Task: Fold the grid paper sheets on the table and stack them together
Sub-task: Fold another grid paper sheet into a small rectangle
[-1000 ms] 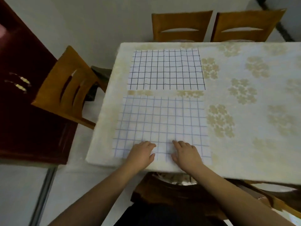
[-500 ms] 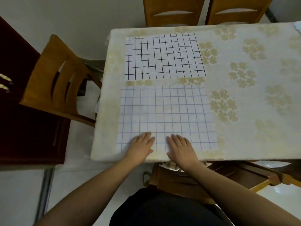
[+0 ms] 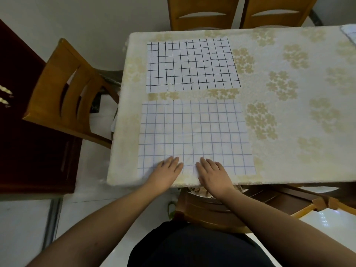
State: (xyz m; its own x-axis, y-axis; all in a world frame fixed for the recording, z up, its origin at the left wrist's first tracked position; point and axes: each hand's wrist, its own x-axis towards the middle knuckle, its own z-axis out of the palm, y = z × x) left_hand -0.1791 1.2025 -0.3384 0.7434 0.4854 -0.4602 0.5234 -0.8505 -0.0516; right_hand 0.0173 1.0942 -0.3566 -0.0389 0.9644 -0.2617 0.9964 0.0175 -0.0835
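Note:
Two grid paper sheets lie flat and unfolded on the table. The near one, a blue-lined sheet (image 3: 194, 132), reaches almost to the table's front edge. Beyond it, with a narrow strip of cloth between, lies a black-lined sheet (image 3: 191, 64). My left hand (image 3: 165, 173) rests palm down on the blue sheet's near edge, left of centre, fingers together. My right hand (image 3: 212, 174) lies palm down beside it on the same edge. Neither hand grips the paper.
The table (image 3: 289, 116) wears a cream cloth with gold flower prints. A wooden chair (image 3: 63, 93) stands at its left end, two more chairs (image 3: 238, 12) at the far side, another under the near edge. A dark red cabinet (image 3: 23, 141) is at left. A white object (image 3: 349, 32) sits at the far right corner.
The view has shifted, so the table sits a little further right in the frame. Both hands stay flat on the blue sheet's near edge; the sheets have not moved.

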